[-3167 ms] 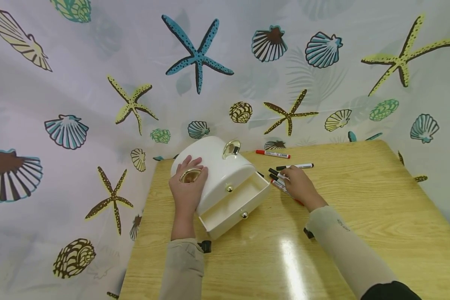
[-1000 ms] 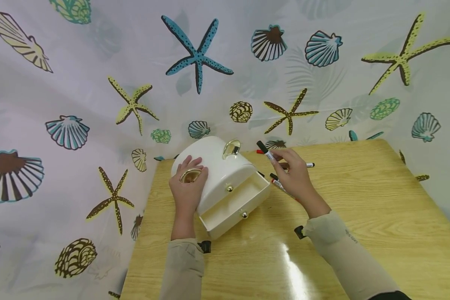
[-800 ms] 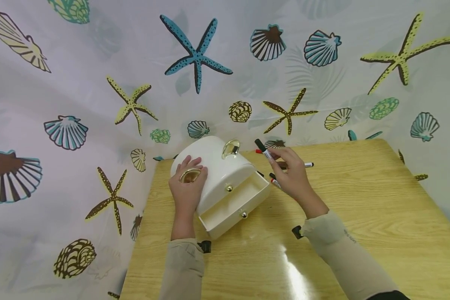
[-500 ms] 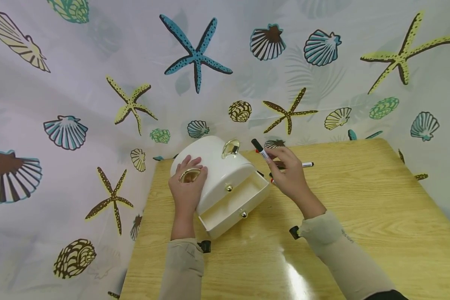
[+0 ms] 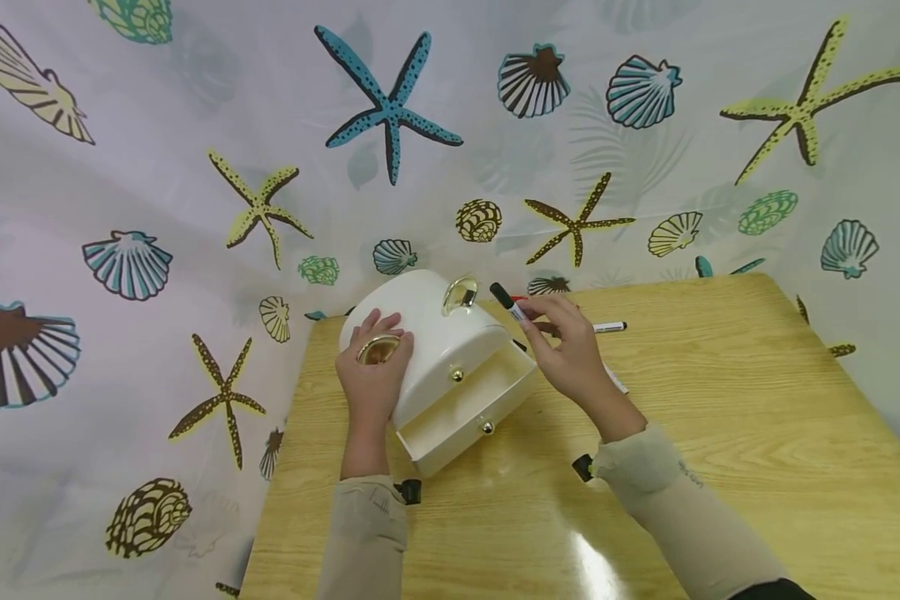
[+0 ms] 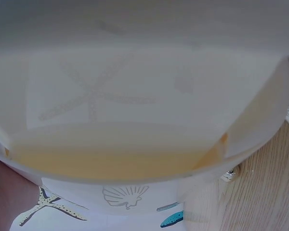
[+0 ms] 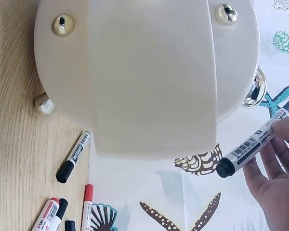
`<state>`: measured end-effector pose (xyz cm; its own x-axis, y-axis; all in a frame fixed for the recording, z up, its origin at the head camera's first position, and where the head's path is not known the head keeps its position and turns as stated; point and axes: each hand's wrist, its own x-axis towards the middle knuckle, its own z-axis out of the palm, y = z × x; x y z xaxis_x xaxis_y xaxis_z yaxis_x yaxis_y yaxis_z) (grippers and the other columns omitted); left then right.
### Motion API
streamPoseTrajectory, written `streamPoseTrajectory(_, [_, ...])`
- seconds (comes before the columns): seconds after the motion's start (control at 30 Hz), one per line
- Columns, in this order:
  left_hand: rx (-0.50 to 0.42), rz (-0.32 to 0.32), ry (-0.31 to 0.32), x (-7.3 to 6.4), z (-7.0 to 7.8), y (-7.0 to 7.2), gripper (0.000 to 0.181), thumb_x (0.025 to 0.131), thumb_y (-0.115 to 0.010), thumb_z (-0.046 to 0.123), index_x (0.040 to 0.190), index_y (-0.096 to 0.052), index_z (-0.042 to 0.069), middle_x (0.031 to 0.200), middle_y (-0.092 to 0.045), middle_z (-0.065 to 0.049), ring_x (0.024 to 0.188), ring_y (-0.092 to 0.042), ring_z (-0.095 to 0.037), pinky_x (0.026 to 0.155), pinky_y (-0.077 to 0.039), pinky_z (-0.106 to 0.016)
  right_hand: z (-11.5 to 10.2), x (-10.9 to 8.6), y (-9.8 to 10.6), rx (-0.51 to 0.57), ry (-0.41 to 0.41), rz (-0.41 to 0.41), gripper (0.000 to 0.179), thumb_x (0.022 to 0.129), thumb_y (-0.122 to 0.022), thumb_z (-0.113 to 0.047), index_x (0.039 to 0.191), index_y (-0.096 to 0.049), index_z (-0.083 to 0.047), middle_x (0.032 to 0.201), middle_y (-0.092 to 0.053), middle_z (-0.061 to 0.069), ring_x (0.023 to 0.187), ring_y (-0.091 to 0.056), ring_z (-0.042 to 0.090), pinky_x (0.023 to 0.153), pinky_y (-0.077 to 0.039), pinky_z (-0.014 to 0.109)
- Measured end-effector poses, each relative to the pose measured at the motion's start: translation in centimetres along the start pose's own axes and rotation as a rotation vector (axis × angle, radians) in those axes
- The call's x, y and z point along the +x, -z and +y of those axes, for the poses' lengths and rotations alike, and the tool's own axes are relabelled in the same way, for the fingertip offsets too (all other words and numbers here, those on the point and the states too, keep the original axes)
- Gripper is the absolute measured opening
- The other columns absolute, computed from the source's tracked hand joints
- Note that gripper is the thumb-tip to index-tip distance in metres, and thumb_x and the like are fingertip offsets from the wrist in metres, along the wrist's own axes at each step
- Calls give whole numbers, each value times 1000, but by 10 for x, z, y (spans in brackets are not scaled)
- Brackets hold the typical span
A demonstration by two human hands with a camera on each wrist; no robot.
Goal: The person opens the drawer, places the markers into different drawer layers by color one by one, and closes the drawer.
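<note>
A white dome-shaped box (image 5: 427,325) with gold knobs and rounded gold fittings sits on the table, its lower drawer (image 5: 465,417) pulled out. On the dome my left hand (image 5: 375,367) rests with fingers spread around a gold ring. Thumb and fingers of my right hand (image 5: 570,358) pinch a black-capped marker (image 7: 248,147), raised at the box's right side with its cap pointing up and left in the head view. The left wrist view is mostly filled by the box's pale shell (image 6: 135,106), with only a sliver of the left hand showing.
Several markers lie on the wooden table (image 5: 720,400) right of the box, partly hidden by my right hand: a white marker (image 5: 611,327), a red-capped marker (image 7: 88,204) and a black-capped one (image 7: 73,158). Behind hangs a cloth (image 5: 450,125) printed with starfish and shells.
My right hand has picked the black-capped marker up from the others on the table, lifted it and brought it left, close to the box. The left hand has stayed on the dome.
</note>
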<state>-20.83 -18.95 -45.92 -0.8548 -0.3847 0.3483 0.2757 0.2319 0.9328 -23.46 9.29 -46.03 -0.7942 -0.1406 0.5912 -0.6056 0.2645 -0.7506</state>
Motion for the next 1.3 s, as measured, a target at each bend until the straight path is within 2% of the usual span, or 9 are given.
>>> streamPoseTrajectory(0.1, [7, 2, 6, 0, -1, 0, 17, 89, -87, 25, 95, -83, 9, 118, -81, 3, 138, -57, -3, 132, -22, -27, -5, 0, -3, 15, 7, -18, 25, 99, -69, 4, 122, -74, -3, 123, -68, 13, 110, -68, 24, 94, -60, 18])
streamPoseTrajectory(0.27, [17, 2, 13, 0, -1, 1, 18, 89, -86, 26, 97, -83, 10, 119, -81, 5, 139, -57, -2, 132, -22, -27, -15, -1, -7, 34, 2, -63, 23, 99, -69, 3, 120, -73, -4, 121, -70, 11, 111, -69, 24, 93, -65, 34])
streamPoseTrajectory(0.33, [14, 2, 13, 0, -2, 1, 18, 89, -87, 26, 97, -83, 10, 119, -81, 4, 139, -57, -2, 132, -22, -28, -17, -2, -10, 40, 2, -81, 21, 99, -69, 3, 119, -73, -4, 119, -70, 11, 110, -69, 23, 93, -65, 36])
streamPoseTrajectory(0.57, [9, -4, 26, 0, -1, 2, 18, 89, -87, 26, 97, -83, 10, 120, -81, 3, 140, -57, -4, 133, -22, -28, -18, -10, -17, 73, 51, -156, 20, 100, -68, 4, 117, -72, -4, 120, -70, 12, 110, -70, 24, 95, -64, 34])
streamPoseTrajectory(0.7, [9, -3, 15, 0, -1, 2, 18, 89, -87, 27, 96, -83, 10, 119, -81, 4, 139, -57, -3, 132, -22, -28, -19, -12, -19, 62, 83, -181, 20, 97, -66, 8, 112, -75, -1, 117, -71, 11, 111, -70, 23, 100, -61, 26])
streamPoseTrajectory(0.8, [5, 0, 5, 1, -2, 2, 18, 89, -87, 25, 96, -83, 9, 118, -81, 3, 139, -58, -4, 132, -23, -28, -19, -11, -19, 50, 115, -167, 22, 96, -63, 11, 110, -76, 1, 114, -72, 11, 108, -71, 23, 99, -59, 22])
streamPoseTrajectory(0.97, [-11, 4, 1, 1, -1, 1, 16, 88, -87, 20, 96, -83, 7, 118, -81, -1, 139, -58, -6, 132, -23, -27, -16, -9, -17, 40, 129, -106, 21, 95, -62, 13, 108, -75, 3, 111, -74, 12, 101, -73, 26, 93, -62, 23])
streamPoseTrajectory(1.13, [-35, 16, -1, -1, 1, -1, 14, 87, -87, 11, 96, -82, 1, 117, -81, -10, 139, -59, -12, 131, -23, -29, -11, -8, -9, 52, 56, -61, 20, 98, -61, 11, 110, -75, 2, 111, -75, 14, 103, -72, 29, 93, -60, 20])
streamPoseTrajectory(1.3, [-28, 14, 24, -2, 7, -3, 15, 88, -83, 6, 98, -80, -5, 119, -80, -13, 142, -58, -16, 132, -21, -29, -1, -3, 4, -6, -22, -4, 21, 100, -62, 8, 113, -75, -2, 112, -72, 15, 105, -70, 27, 93, -56, 11])
